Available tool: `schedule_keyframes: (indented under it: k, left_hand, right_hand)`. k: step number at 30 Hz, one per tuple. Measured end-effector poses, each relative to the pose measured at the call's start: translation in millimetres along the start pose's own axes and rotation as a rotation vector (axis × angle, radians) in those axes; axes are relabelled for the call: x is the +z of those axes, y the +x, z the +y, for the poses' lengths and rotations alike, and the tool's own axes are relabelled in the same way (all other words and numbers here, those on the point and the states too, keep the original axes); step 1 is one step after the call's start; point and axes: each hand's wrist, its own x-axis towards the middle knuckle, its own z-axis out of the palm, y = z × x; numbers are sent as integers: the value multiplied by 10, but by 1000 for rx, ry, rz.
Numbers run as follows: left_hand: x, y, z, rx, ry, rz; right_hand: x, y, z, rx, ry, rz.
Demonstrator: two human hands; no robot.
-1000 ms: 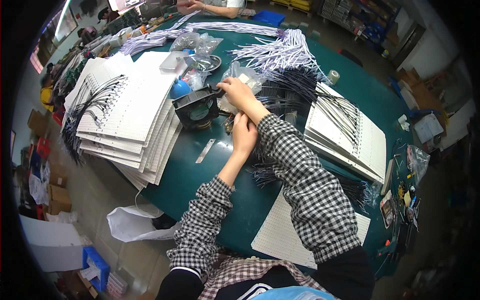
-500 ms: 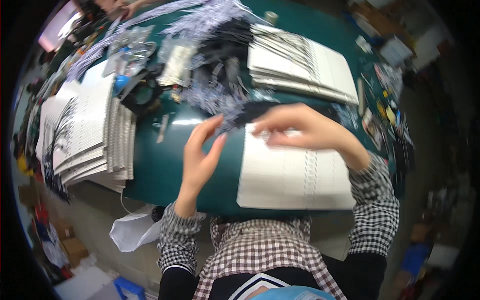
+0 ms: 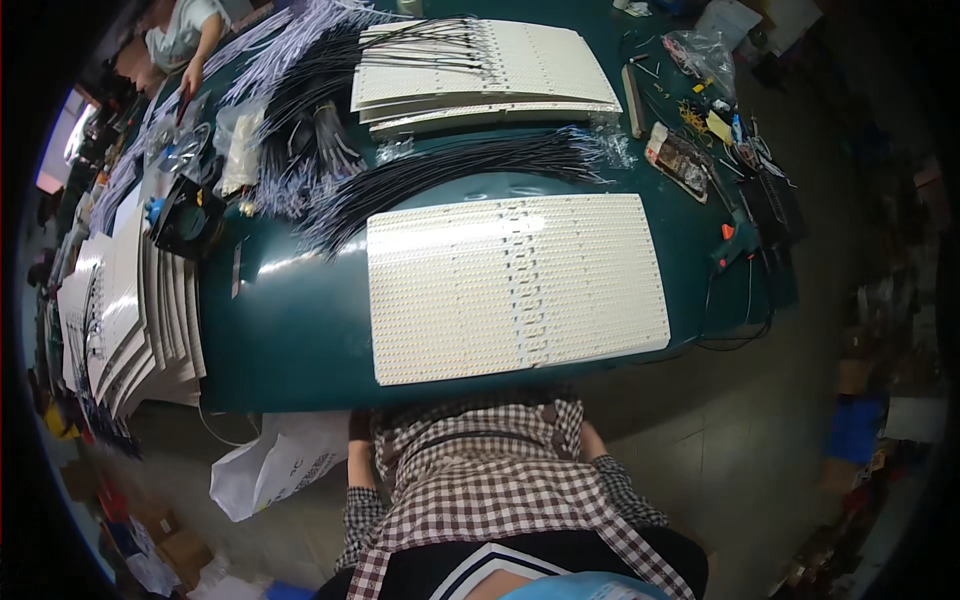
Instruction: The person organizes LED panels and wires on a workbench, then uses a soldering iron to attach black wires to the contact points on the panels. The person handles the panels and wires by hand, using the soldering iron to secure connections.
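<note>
Both my arms are down at my sides, below the table's front edge. Beside the white bag, part of my left hand (image 3: 360,447) shows, its fingers hidden. My right hand (image 3: 592,441) is mostly covered by the checked apron at the other side, fingers hidden too. In front of me on the green table lies a white panel of LED circuit strips (image 3: 450,290), with rows of small dots and a band of dark marks down its middle. Behind it stretches a long bundle of black wires (image 3: 470,165) with pale ends. Neither hand touches the panel or the wires.
More white panels (image 3: 550,65) are stacked at the back, wires lying over them. Another tall stack of panels (image 3: 125,300) stands at the left edge. A soldering iron or glue gun (image 3: 735,245) with a cable is at right. A co-worker's arm (image 3: 205,50) reaches in far left.
My hands have dropped from above the table to below its edge. The black wire bundle now lies spread behind the panel. My view has shifted, so the table contents appear further left.
</note>
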Motion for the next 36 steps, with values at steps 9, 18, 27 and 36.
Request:
schedule_keyframes:
  k: [9, 18, 27, 36]
  left_hand:
    - [129, 220, 66, -142, 479, 11]
    - [80, -40, 220, -219, 655, -3]
    - [313, 137, 306, -84, 732, -134]
    - [198, -2230, 2569, 859, 976, -852]
  right_hand:
    - [317, 176, -507, 68, -259, 133]
    - [763, 250, -984, 67, -399, 134]
    - [680, 80, -1144, -92, -615, 96]
    - [1173, -3325, -2942, -520, -1018, -343]
